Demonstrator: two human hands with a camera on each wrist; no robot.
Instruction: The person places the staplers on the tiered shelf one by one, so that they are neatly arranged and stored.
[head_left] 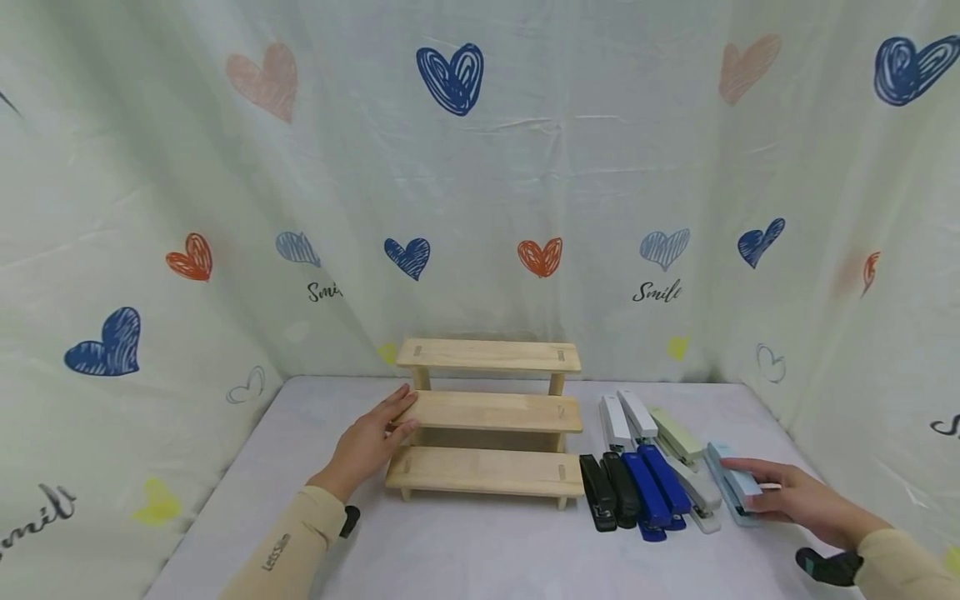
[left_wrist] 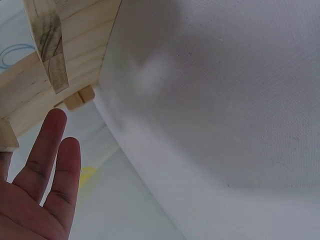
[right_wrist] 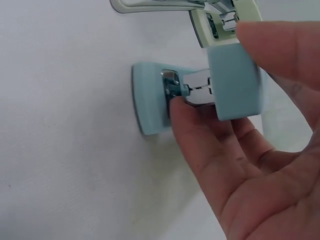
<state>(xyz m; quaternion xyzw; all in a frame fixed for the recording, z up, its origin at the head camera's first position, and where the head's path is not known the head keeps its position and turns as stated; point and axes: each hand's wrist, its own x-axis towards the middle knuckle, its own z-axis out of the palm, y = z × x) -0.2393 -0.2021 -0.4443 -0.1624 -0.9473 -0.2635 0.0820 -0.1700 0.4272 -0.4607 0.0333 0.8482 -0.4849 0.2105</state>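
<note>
A light blue stapler (head_left: 731,479) stands at the right end of the stapler group, gripped between thumb and fingers of my right hand (head_left: 810,502). Close up in the right wrist view, the thumb lies on the upper arm of the light blue stapler (right_wrist: 235,82) and a fingertip sits by its metal anvil. My left hand (head_left: 365,442) rests against the left end of the middle shelf of a three-step wooden stand (head_left: 487,412). From the left wrist, two fingers (left_wrist: 69,170) of it stretch out straight beneath the wooden stand (left_wrist: 80,30).
Left of the light blue stapler lie black staplers (head_left: 621,492), blue staplers (head_left: 663,483), white staplers (head_left: 617,423), a pale green stapler (head_left: 677,437) and a greyish-white stapler (head_left: 701,496). The white table (head_left: 450,558) ends at a curtain (head_left: 487,183) printed with hearts.
</note>
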